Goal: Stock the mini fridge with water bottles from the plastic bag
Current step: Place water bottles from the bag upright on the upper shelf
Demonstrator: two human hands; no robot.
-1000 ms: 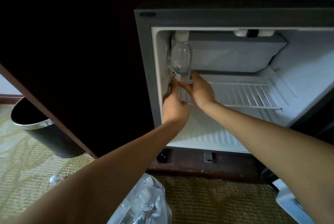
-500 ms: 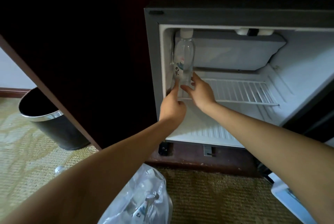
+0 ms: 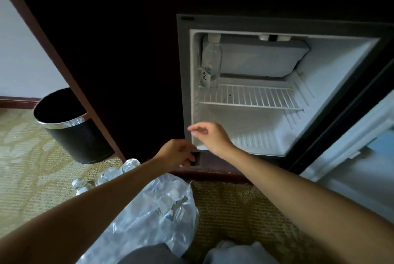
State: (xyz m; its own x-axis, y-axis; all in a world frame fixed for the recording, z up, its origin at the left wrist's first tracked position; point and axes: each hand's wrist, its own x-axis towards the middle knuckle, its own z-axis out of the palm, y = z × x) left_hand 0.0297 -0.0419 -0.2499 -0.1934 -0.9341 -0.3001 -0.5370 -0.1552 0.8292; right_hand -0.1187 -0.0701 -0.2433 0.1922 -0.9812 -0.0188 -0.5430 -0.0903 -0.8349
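Note:
The open mini fridge (image 3: pixel 185 72) holds one clear water bottle (image 3: pixel 210 65) with a white cap, upright at the left end of the wire shelf (image 3: pixel 255 97). Neither hand touches it. My right hand (image 3: pixel 211 136) hovers in front of the fridge's lower left corner, fingers loosely curled, holding nothing. My left hand (image 3: pixel 175 154) is lower and to the left, near the cabinet base, fingers loosely bent and empty. A clear plastic bag (image 3: pixel 153 210) with bottles inside lies on the carpet below my arms. More bottles (image 3: pixel 119 170) lie on the carpet left of the bag.
A black waste bin (image 3: pixel 72 127) with a chrome rim stands on the carpet at the left, beside the dark cabinet panel (image 3: pixel 106 61). The fridge door (image 3: pixel 362 146) hangs open at the right. The fridge's lower compartment holds nothing.
Both hands have let go of the bottle on the shelf and drawn back down out of the fridge. The bottle stays standing at the shelf's left end.

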